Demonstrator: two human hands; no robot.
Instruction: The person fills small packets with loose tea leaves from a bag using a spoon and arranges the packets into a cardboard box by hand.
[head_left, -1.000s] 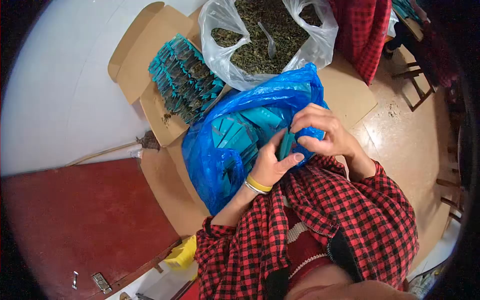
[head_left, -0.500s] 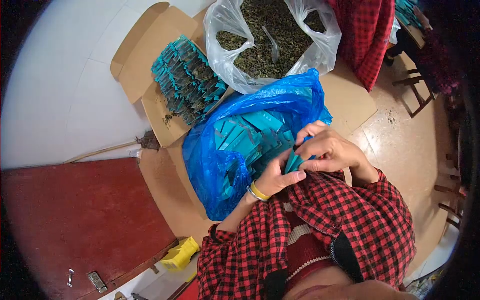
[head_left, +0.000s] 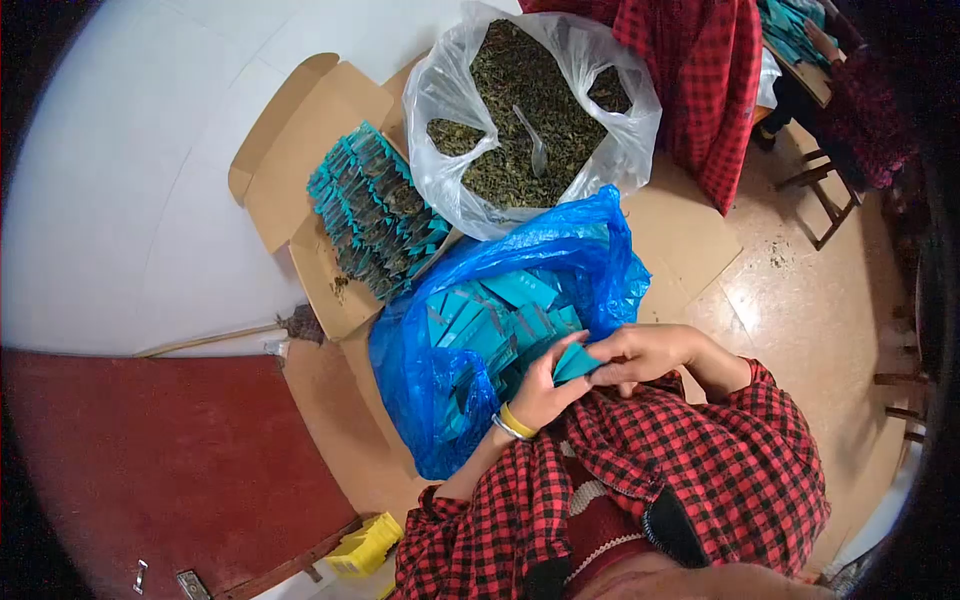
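A small teal packet (head_left: 573, 362) is held low in front of my chest, its flat face turned up. My left hand (head_left: 540, 396), with a yellow band and a bracelet at the wrist, grips it between thumb and fingers. At its right end, my right hand (head_left: 645, 352) closes its slightly blurred fingers on the edge. Just beyond both hands lies an open blue plastic bag (head_left: 400, 400) with many teal packets (head_left: 470, 325) heaped inside.
A cardboard box (head_left: 300, 110) at back left has rows of leaf-filled teal packets (head_left: 370, 210). Behind the blue bag, a clear plastic bag (head_left: 440, 90) contains dried leaves and a spoon (head_left: 535, 145). A red wooden surface (head_left: 170, 450) is at left. Another person's hand (head_left: 822, 42) is at upper right.
The camera view has shifted, so the surroundings appear lower. My right hand has changed from fingers raised over the packet to lying along its right end, and the packet now shows a broader face.
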